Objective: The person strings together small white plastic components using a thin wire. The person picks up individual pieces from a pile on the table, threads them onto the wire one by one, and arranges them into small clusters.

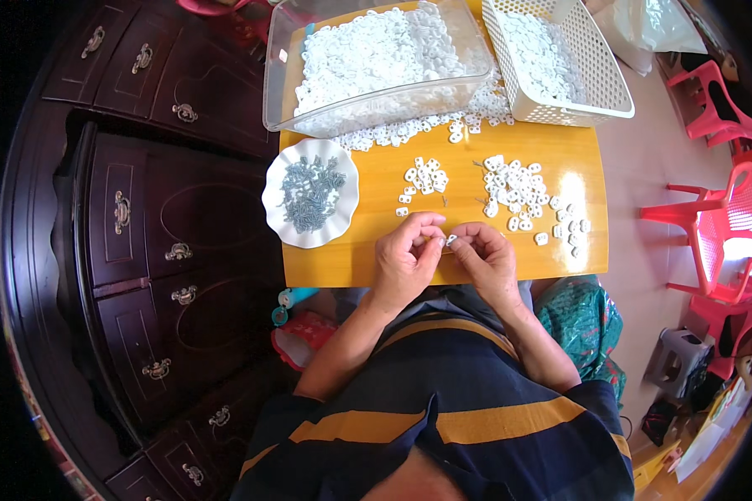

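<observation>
We hold our two hands close together at the near edge of the yellow tabletop (376, 259). Our left hand (405, 255) and right hand (484, 255) are both pinched shut on one small white piece (450, 240) between the fingertips. Just past our hands lie two little heaps of white pieces (518, 190). A white plate (309, 194) with grey screws (311, 192) sits to the left. Farther back stand a clear tub (376, 67) and a white basket (560, 63), both full of white pieces.
</observation>
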The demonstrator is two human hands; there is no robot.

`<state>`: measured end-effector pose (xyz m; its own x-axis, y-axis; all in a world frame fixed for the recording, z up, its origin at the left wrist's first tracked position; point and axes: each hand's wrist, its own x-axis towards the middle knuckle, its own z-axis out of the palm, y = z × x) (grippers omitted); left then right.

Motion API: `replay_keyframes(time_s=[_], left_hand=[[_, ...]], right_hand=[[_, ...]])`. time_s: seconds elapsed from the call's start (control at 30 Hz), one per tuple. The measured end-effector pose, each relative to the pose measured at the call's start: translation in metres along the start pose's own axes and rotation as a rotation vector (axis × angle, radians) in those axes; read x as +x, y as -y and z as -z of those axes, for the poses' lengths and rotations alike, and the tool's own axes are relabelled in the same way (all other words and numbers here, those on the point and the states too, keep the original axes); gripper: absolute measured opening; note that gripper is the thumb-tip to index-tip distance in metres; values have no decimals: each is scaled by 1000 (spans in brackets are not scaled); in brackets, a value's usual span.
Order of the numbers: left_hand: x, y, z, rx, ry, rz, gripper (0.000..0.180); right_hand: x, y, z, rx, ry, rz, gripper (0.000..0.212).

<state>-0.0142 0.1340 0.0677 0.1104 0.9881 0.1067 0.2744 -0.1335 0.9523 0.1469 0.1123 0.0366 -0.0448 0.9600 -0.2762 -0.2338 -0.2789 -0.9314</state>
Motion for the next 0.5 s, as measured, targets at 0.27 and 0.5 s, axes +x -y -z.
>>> replay_keyframes(time_s=[0.27, 0.5], left_hand=[[-1, -4, 0, 67, 47, -8, 27], [3, -2, 3, 120, 37, -63, 26]], right_hand=[[1, 1, 0, -33, -20, 25, 11], [8, 7, 0, -280, -23, 153, 10]])
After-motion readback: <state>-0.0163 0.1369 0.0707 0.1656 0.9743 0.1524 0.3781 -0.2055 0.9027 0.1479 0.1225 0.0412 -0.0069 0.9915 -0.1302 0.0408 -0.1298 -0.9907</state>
